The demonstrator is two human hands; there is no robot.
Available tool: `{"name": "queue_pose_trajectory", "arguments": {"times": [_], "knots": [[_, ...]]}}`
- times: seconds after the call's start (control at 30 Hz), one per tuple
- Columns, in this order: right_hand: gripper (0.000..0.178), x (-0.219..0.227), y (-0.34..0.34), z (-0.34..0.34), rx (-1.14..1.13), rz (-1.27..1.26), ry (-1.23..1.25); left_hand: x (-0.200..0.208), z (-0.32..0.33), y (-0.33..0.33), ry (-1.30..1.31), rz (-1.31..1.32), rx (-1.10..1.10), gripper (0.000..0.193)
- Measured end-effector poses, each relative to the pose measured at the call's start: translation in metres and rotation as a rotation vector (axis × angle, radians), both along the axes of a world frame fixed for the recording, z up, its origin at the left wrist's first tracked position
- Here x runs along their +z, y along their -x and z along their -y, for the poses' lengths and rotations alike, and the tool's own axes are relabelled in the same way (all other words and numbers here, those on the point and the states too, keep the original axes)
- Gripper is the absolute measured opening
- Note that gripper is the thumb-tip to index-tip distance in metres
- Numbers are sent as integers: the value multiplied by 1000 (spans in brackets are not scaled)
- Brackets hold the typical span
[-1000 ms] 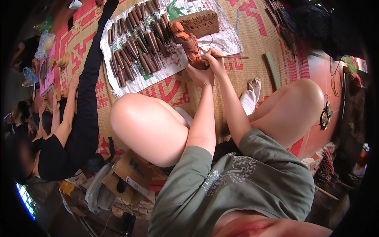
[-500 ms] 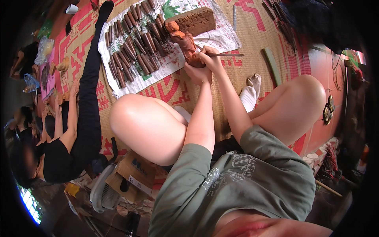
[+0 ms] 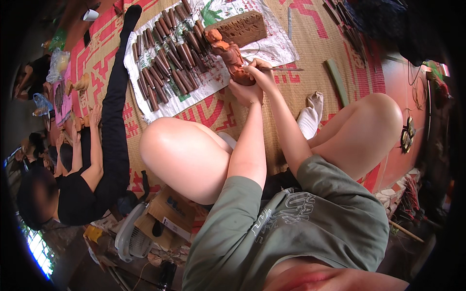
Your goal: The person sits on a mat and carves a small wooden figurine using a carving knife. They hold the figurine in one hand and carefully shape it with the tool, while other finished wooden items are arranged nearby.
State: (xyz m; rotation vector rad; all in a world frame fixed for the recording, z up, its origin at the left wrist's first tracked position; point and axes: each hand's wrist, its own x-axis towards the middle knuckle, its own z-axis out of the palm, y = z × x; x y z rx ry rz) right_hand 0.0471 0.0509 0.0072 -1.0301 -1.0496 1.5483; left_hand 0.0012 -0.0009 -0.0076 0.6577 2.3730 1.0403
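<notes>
Over the near edge of a white sheet (image 3: 276, 54), ahead of the seated person's knees, a reddish-brown figurine (image 3: 232, 59) is held at a tilt, its orange head directed away and to the left. The left hand (image 3: 245, 93) is closed around the figurine's base. The right hand (image 3: 261, 72) grips a slender tool (image 3: 286, 69) between bunched fingers, close against the lower part of the figurine; from where I stand I cannot tell whether the tool's working end touches the surface. Beyond the figurine's head lies a brown block (image 3: 242, 28) with a rough, incised face. To the left, rows of dark wooden-handled tools (image 3: 170, 58) cover much of the sheet. Beneath the sheet extends a woven straw mat (image 3: 281, 119) patterned in red. A green strip (image 3: 335, 81) lies on the mat to the right, well apart from the hands. Left of the person, a co-worker in black (image 3: 80, 194) sits with one leg extended along the mat. Behind that leg stands an open cardboard box (image 3: 167, 218), just beside a pale fan (image 3: 130, 237).
</notes>
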Motion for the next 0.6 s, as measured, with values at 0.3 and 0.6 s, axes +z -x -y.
{"name": "queue_pose_trajectory", "arguments": {"times": [0.3,0.6], "knots": [[19,-3,-1,3,-3,52,-71,-33,-3,0,-196,155,10,64],[22,0,7,1,3,49,-66,-68,-2,6,-263,168,41,53]]}}
